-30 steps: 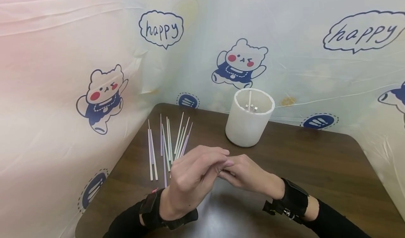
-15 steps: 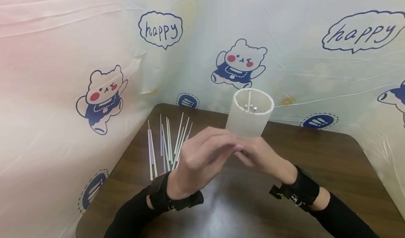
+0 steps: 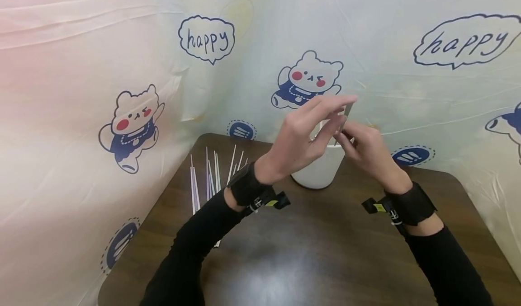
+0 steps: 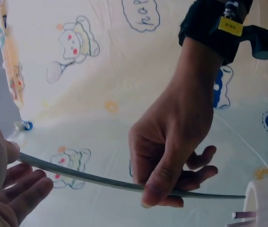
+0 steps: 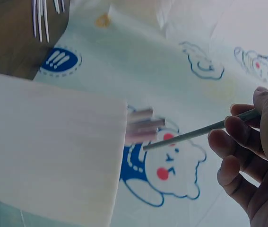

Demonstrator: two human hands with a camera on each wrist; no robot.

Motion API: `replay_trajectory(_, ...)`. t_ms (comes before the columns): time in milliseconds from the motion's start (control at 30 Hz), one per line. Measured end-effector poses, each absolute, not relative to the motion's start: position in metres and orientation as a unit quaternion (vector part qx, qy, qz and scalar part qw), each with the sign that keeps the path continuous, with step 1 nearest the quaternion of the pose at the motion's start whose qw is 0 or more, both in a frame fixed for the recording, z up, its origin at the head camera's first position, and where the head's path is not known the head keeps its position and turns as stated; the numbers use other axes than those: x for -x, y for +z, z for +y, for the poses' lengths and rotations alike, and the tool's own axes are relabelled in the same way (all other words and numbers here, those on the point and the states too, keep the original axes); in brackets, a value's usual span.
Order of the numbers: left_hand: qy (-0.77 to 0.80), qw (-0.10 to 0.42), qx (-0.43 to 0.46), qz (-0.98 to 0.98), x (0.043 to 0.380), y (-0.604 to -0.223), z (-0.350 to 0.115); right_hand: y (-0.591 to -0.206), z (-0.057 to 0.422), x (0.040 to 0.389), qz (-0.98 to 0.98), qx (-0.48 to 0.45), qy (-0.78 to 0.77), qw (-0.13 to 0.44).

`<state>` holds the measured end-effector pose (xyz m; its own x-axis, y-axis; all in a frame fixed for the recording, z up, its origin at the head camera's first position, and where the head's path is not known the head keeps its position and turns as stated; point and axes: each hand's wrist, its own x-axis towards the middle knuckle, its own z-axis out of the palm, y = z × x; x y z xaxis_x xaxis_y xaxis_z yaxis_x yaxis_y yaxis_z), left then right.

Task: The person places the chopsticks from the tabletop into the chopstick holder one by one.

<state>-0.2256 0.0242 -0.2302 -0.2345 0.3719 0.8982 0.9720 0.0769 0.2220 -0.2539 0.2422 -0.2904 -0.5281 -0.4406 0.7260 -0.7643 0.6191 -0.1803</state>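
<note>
A grey-green chopstick (image 4: 86, 177) slants over the white cylindrical container (image 3: 315, 177). My left hand (image 3: 305, 136) holds its upper end between thumb and fingers. Lower down, my right hand (image 3: 368, 152) pinches the same chopstick, thumb against fingers. In the right wrist view its tip comes close to the mouth of the container (image 5: 53, 146); in the left wrist view it overlaps the rim. Several chopsticks (image 5: 145, 124) stick out of the container. In the head view my hands cover most of the container's mouth.
Several purple, white and pale green chopsticks (image 3: 194, 186) lie on the left of the brown table (image 3: 325, 256), some behind my left sleeve (image 3: 199, 238). A fabric curtain (image 3: 252, 71) with cartoon bears hangs behind the table's far edge.
Both hands have moved forward, up and to the right, from over the middle of the table to the container's mouth. The chopstick now shows between them.
</note>
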Motion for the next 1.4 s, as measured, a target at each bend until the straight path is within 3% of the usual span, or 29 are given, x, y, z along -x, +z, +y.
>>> replay_trajectory(500,-0.389,0.258,0.482,-0.741,0.263,-0.252,0.044,-0.308,0.252,0.281,-0.886,-0.28,0.23,0.289)
replay_trajectory(1400,-0.279,0.164,0.398,-0.858,0.3,-0.334,0.051,-0.331,0.254,0.287,-0.9,-0.284,0.212,0.255)
